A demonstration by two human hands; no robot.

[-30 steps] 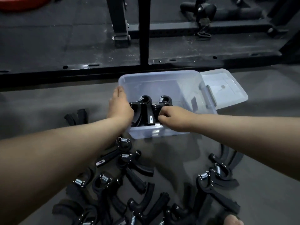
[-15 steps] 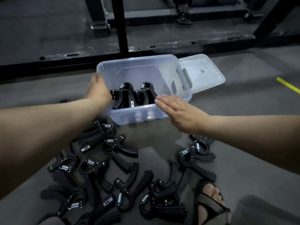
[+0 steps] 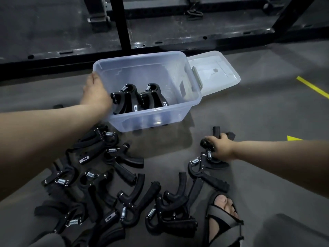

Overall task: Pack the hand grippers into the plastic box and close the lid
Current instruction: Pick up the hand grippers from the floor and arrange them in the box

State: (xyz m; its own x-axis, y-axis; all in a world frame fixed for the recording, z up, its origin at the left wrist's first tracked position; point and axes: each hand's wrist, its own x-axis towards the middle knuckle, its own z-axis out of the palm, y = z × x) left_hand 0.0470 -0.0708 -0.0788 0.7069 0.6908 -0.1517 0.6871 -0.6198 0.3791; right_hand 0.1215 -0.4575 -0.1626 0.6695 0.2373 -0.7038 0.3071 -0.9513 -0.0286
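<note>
Head view: I am taking the box (image 3: pixel 193 90) as my landmark. It is sitting open on the floor (image 3: pixel 267 113), its lid (image 3: pixel 224 72) lying against its right end, not yet closed. Four grippers (image 3: pixel 138 98) are standing in its near left corner.

My left hand (image 3: pixel 96 94) is resting against the box's left end, beside the packed grippers; its fingers are hidden, so I cannot tell whether its grip is clenched or released.

My right hand (image 3: pixel 219 147) is what has just changed: half a second ago it was lying flat and released at the box's near wall, and now it is down on the floor to the near right of the box, its grip clenching on a gripper (image 3: pixel 218 132) in the small cluster there.

I am judging that a new fetch is beginning. The pile (image 3: pixel 106 184) lying loose on the floor near the box's front left is still large, so packing is only just starting.
</note>
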